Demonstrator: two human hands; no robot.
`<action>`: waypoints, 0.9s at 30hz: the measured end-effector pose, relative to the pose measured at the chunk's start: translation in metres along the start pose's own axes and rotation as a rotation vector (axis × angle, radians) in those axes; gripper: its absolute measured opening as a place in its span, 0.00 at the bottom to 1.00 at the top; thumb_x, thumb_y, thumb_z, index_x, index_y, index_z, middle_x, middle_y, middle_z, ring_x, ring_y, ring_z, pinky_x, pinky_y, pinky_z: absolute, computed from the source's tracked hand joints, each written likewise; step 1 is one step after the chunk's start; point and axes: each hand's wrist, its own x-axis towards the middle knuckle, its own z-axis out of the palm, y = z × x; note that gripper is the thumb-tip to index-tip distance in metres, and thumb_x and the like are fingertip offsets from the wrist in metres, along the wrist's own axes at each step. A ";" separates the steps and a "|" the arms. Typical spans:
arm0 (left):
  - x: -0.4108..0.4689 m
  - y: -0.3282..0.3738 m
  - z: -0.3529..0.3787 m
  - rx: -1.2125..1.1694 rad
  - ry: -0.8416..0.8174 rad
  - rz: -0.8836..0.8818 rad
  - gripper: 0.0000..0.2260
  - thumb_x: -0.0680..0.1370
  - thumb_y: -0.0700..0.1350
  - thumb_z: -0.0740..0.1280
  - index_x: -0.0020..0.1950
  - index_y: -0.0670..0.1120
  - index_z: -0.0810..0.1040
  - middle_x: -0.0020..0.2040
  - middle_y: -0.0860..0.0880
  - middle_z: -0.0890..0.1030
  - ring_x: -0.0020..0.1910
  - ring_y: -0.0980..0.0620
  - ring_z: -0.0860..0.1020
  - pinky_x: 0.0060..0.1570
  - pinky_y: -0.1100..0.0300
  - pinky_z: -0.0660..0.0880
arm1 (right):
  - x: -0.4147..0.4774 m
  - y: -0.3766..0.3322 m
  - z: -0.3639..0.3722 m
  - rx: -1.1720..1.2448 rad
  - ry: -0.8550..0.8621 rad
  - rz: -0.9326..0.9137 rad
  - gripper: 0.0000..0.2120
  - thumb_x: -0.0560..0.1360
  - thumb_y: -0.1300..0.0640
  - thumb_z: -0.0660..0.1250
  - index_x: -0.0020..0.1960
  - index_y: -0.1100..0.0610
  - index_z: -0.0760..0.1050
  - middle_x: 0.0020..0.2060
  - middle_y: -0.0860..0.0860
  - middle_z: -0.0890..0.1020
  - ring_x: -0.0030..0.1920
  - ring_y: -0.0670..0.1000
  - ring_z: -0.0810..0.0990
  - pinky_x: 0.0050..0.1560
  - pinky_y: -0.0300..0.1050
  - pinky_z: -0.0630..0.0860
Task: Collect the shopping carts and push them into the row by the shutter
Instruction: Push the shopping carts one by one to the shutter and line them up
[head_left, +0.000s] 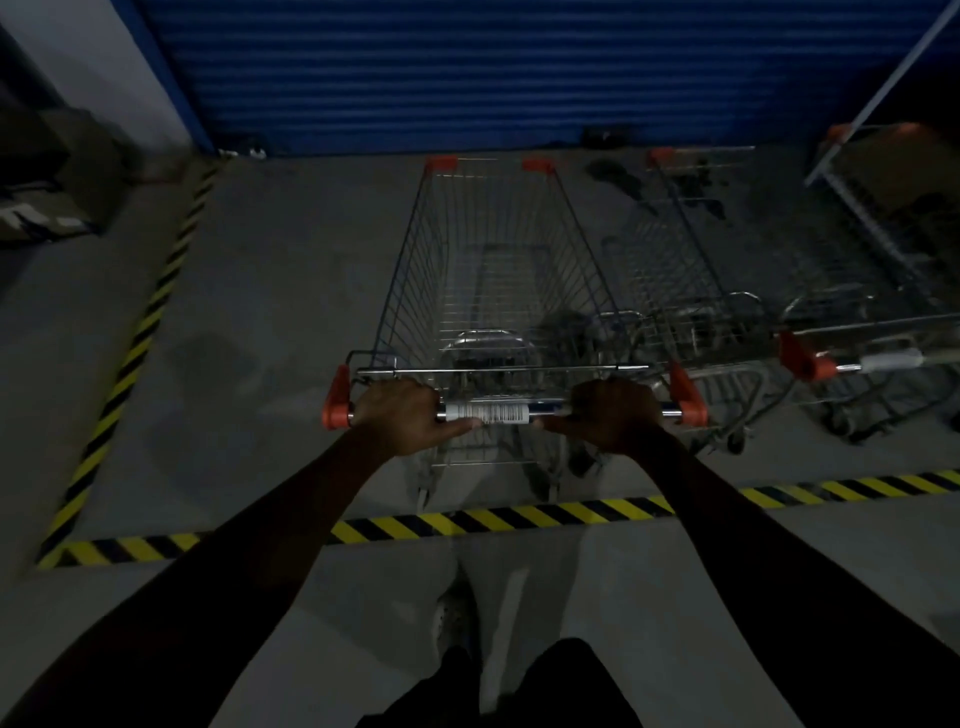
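Just rt of gripped cart (488, 413): parked cart (691, 312); shutter (493, 67) ahead.

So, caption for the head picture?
Left hand and right hand grip a silver wire shopping cart facing a blue ribbed shutter.

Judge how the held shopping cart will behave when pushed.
The shopping cart should roll readily on the flat floor. It looks empty, so probably light. With left hand and right hand gripping the handle apart, it likely steers straight.
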 end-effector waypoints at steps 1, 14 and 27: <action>0.008 0.001 0.000 0.002 -0.004 -0.012 0.37 0.71 0.79 0.48 0.49 0.54 0.85 0.44 0.51 0.85 0.48 0.50 0.83 0.39 0.60 0.67 | 0.008 0.006 -0.001 -0.011 0.002 -0.009 0.41 0.63 0.16 0.46 0.40 0.50 0.77 0.40 0.48 0.83 0.46 0.51 0.82 0.39 0.43 0.69; 0.067 0.038 0.004 0.016 0.013 -0.233 0.42 0.69 0.81 0.42 0.39 0.50 0.81 0.38 0.51 0.84 0.42 0.50 0.83 0.39 0.58 0.71 | 0.077 0.085 -0.009 0.077 0.131 -0.149 0.43 0.66 0.16 0.42 0.45 0.48 0.80 0.44 0.48 0.86 0.51 0.52 0.84 0.45 0.43 0.72; 0.035 0.063 0.009 -0.388 0.384 -0.338 0.19 0.81 0.60 0.65 0.41 0.46 0.78 0.39 0.48 0.81 0.42 0.48 0.79 0.43 0.52 0.76 | 0.117 0.069 -0.004 0.481 0.109 -0.138 0.32 0.72 0.25 0.59 0.29 0.54 0.70 0.29 0.51 0.80 0.37 0.57 0.81 0.38 0.47 0.74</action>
